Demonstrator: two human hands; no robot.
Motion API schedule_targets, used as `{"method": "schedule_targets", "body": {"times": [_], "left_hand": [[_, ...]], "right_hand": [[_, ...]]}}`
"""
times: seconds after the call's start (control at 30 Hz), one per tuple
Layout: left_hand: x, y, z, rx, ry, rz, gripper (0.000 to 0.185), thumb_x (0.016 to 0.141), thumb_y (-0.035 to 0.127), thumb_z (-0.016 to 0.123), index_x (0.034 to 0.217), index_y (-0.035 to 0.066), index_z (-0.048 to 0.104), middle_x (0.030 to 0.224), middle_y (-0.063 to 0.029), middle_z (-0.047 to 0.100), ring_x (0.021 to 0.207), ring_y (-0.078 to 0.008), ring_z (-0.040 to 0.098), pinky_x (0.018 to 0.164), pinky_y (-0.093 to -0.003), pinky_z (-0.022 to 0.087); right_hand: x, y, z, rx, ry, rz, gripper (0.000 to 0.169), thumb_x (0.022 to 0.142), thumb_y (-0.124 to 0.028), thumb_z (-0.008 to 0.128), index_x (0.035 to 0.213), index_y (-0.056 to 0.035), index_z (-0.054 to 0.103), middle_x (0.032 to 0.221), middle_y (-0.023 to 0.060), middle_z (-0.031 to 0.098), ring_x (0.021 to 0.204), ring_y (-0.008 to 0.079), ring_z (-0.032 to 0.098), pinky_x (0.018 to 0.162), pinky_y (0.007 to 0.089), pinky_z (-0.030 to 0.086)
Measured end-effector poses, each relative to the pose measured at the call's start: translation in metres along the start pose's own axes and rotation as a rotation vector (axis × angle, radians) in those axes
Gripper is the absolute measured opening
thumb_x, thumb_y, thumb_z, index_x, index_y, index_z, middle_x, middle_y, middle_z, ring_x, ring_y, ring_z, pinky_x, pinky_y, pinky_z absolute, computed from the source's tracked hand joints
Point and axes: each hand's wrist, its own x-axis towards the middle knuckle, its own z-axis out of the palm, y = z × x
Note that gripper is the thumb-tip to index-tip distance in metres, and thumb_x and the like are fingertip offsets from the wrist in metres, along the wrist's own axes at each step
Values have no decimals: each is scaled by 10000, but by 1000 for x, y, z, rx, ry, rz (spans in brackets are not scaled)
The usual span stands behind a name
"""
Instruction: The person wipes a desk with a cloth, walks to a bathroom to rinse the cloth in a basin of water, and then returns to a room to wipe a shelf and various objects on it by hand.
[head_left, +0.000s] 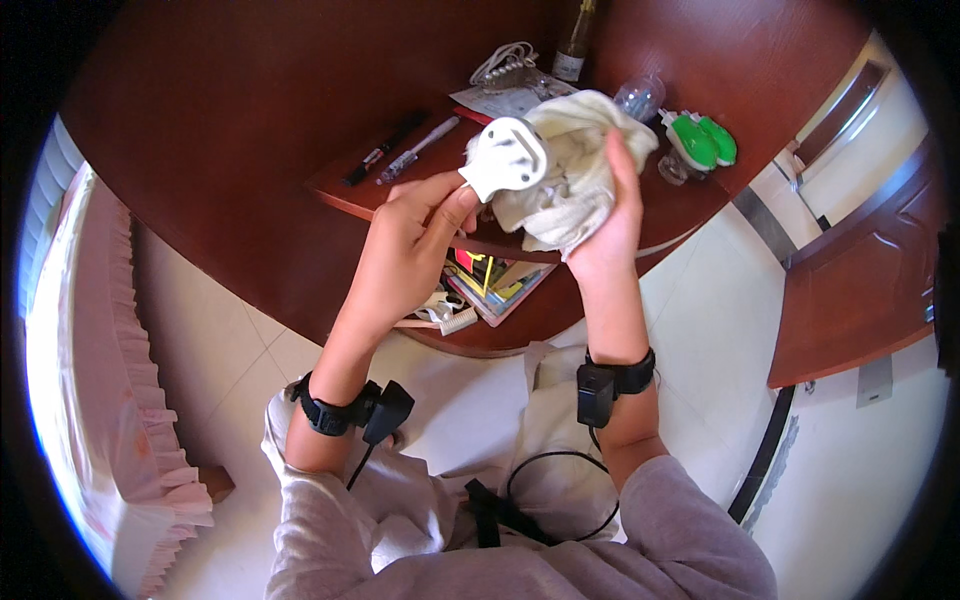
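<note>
Between the thumb and fingers of my left hand is the narrow end of a small white plastic piece. Its broad rounded face has a slot and small dark round recesses, and it is turned up toward me. A crumpled cream cloth is in my right hand, with the thumb lying along its right side. The cloth sits close beside the white piece and partly behind it; whether they touch, I cannot tell. Both hands are above the front of a dark red wooden shelf.
A black marker and a clear pen lie left of the cloth. Behind are papers, a coiled white cable and a bottle. Green-and-white plastic items stand right. Books and a comb lie below.
</note>
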Motion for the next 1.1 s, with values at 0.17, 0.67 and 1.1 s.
{"method": "schedule_targets", "body": {"times": [0.17, 0.67, 1.1], "left_hand": [[-7, -3, 8, -293, -233, -225, 253, 916, 202, 435, 844, -12, 551, 642, 4, 485, 625, -48, 415, 554, -212, 371], [-4, 15, 12, -30, -37, -69, 237, 882, 135, 468, 746, -36, 561, 584, -54, 511, 591, -107, 478, 563, -252, 380], [18, -20, 10, 1032, 367, 120, 164, 733, 219, 644, 793, 67, 661, 743, -36, 589, 765, -211, 534, 826, -338, 333]], "right_hand": [[-14, 17, 8, -81, -55, -3, 492, 855, -336, 517, 1197, 0, 403, 1117, 88, 511, 952, 150, 527, 829, 279, 423], [-1, 11, -8, -714, 400, -491, 350, 888, -300, 492, 914, 40, 571, 833, 66, 602, 725, 108, 545, 661, 243, 432], [10, -8, -45, -654, 454, -382, 338, 868, -282, 529, 980, 36, 554, 876, 63, 593, 771, 100, 528, 702, 245, 420]]}}
